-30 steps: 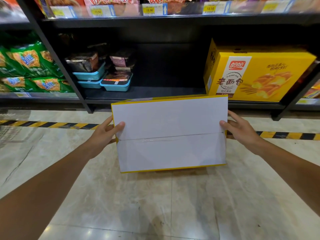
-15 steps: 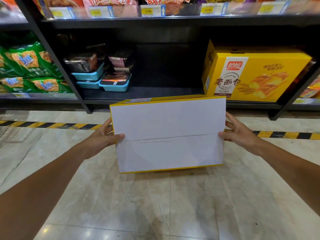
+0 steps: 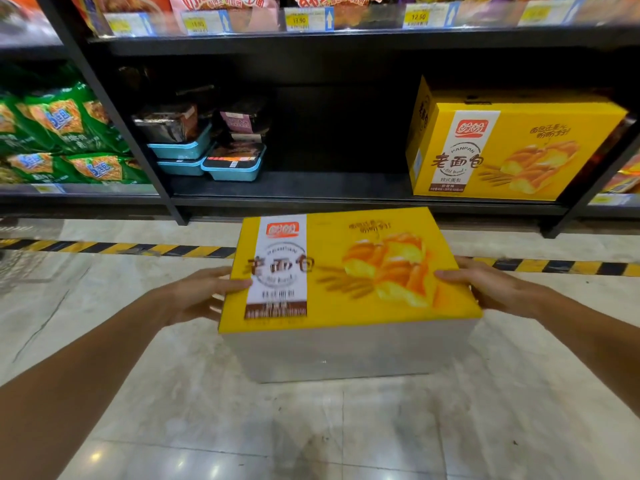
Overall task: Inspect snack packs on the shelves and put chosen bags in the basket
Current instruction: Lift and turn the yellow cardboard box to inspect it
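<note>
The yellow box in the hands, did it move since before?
Yes. The held yellow box has turned: its plain white side faced the camera before, and now its printed yellow face shows. The shelf box stays put.

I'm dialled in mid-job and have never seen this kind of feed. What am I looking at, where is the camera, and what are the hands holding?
There is no machine here: a person wears one wide-angle camera on the head, looking forward and down, so the arms reach in from the bottom of the picture. The left hand and right hand grip the two ends of a yellow bread box, printed face up, above a tiled floor. Ahead is a black shelf unit. On its low shelf stand a matching yellow box at the right and stacked blue trays at the left. Green snack bags fill the next bay leftward. Price tags line the shelf above. No basket is in view.
</note>
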Available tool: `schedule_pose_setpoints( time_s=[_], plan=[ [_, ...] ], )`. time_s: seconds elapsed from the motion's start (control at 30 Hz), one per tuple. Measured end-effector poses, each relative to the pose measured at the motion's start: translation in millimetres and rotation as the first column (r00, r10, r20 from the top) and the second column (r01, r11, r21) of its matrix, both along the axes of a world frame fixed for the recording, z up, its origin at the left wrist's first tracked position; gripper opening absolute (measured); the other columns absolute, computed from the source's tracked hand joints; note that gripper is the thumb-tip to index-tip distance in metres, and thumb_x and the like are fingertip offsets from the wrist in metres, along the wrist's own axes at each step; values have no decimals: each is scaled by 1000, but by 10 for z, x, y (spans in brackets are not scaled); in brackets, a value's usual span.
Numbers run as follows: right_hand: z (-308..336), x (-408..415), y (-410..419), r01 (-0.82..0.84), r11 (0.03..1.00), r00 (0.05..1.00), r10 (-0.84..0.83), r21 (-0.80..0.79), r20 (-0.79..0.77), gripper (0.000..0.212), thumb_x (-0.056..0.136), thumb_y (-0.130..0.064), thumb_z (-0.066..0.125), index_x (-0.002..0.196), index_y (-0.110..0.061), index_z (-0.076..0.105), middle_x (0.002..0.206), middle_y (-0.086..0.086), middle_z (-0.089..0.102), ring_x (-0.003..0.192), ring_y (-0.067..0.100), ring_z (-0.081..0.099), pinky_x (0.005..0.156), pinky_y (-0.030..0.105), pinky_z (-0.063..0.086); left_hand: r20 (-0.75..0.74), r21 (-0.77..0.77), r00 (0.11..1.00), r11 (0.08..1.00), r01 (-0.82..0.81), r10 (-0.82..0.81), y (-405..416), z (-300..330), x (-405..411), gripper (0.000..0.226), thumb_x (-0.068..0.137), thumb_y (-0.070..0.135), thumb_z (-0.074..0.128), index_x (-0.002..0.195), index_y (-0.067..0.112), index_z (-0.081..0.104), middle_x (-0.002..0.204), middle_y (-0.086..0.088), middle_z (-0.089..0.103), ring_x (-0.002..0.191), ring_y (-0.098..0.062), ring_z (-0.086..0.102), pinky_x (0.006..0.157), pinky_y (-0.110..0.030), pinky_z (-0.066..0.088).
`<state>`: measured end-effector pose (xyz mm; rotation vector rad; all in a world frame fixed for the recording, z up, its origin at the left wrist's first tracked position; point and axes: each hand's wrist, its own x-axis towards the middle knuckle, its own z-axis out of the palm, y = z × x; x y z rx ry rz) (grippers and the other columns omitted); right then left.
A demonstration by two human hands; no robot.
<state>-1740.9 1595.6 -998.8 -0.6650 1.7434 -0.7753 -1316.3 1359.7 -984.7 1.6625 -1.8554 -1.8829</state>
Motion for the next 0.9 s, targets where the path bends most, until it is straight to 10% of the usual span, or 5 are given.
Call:
schedule_pose_setpoints(
  time_s=[0.13, 0.37, 0.67, 0.9],
  plan=[
    [-21, 13, 22, -12, 998, 1000, 12, 57, -9, 77, 77, -51, 75, 147, -40, 45, 131, 2, 68, 116, 33, 68, 103, 59, 52, 45, 8, 999, 1000, 12, -13, -1, -51, 35, 59, 83, 33, 79, 137, 30, 57, 109, -5, 79, 97, -30, 77, 90, -53, 60],
    [9, 104, -281, 94, 994, 987, -86, 52, -139, 94, 69, -82, 68, 149, -41, 40, 134, 3, 64, 116, 34, 65, 106, 61, 47, 65, -36, 996, 998, -59, 61, 9, -24, -306, 57, 75, 67, 68, 123, 37, 59, 101, -2, 80, 95, -31, 77, 95, -62, 56],
    [74, 256, -303, 249, 918, 935, -311, -310, -170, 52, 87, -41, 76, 135, -30, 59, 111, -4, 70, 90, 13, 69, 65, 28, 52, -76, -242, 978, 948, -207, 194, -63, 96, -377, 51, 84, 42, 79, 129, 27, 60, 99, -3, 78, 84, -23, 78, 80, -47, 63],
    [71, 172, -350, 162, 890, 932, -280, -426, -229, 95, 77, -10, 87, 155, -25, 35, 132, -1, 56, 119, 19, 54, 81, 30, 51, -262, -360, 939, 880, -309, 222, -145, 106, -457, 69, 76, 13, 89, 136, 23, 58, 119, -5, 72, 108, -23, 70, 94, -54, 58]
  ],
)
